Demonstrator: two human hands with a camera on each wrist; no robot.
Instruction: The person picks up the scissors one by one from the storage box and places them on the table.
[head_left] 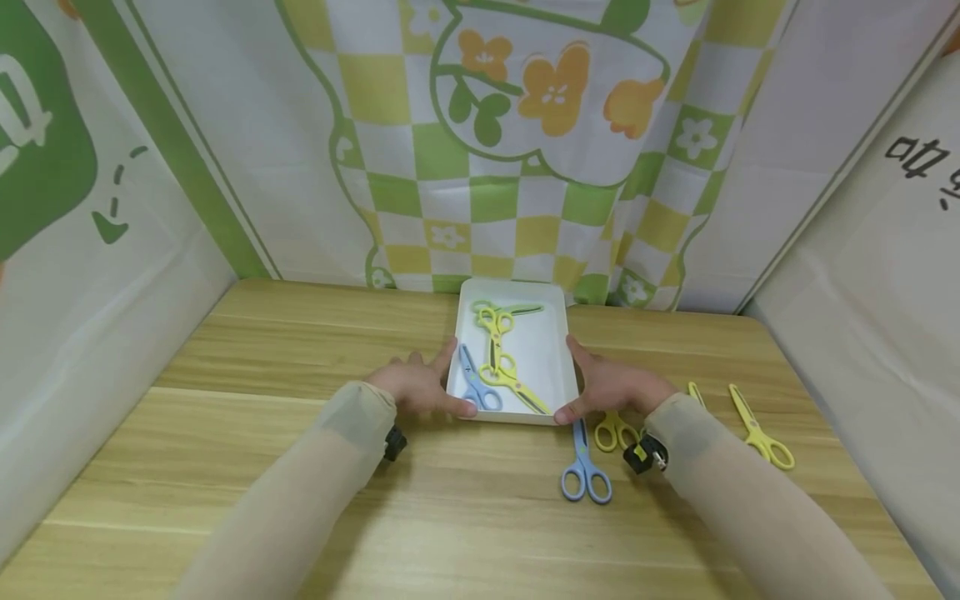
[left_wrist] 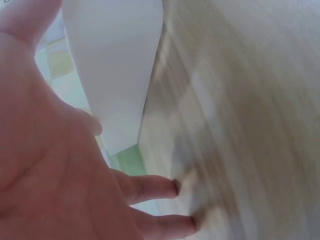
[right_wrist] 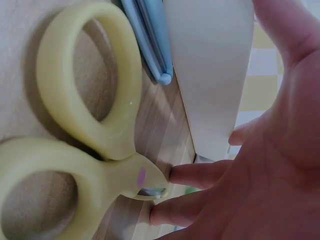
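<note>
- White and smooth, the tray (head_left: 542, 352) looks like thin plastic: light by my guess, stiff enough to keep its shape, perhaps giving slightly at the walls, and unlikely to break.
- Slick walls could slide under dry skin, so the surest hold would be both long sides at once, thumbs over the near corners, kept level.
- Loose inside lie green scissors (head_left: 527, 309), two yellow pairs, one upper (head_left: 495, 340) and one lower (head_left: 517, 385), and blue scissors (head_left: 474, 381); these should add a little weight and would slide if it tipped.
- It appears to rest on the table (head_left: 262, 358), between the left hand (head_left: 416, 387) and the right hand (head_left: 615, 385), its far end near the curtain (head_left: 492, 198).
- Left fingers are spread: the thumb lies at the near left corner, the index finger against the left wall, two more stretched toward the wood. Whether those two touch it, I cannot tell.
- Right fingers are spread likewise, thumb at the near right corner, index finger by the right wall; the hands flank the tray rather than pinch anything.
- Close by the right hand are more yellow scissors (right_wrist: 112, 175); a second blue pair (head_left: 581, 452) lies just beside the near right corner.
</note>
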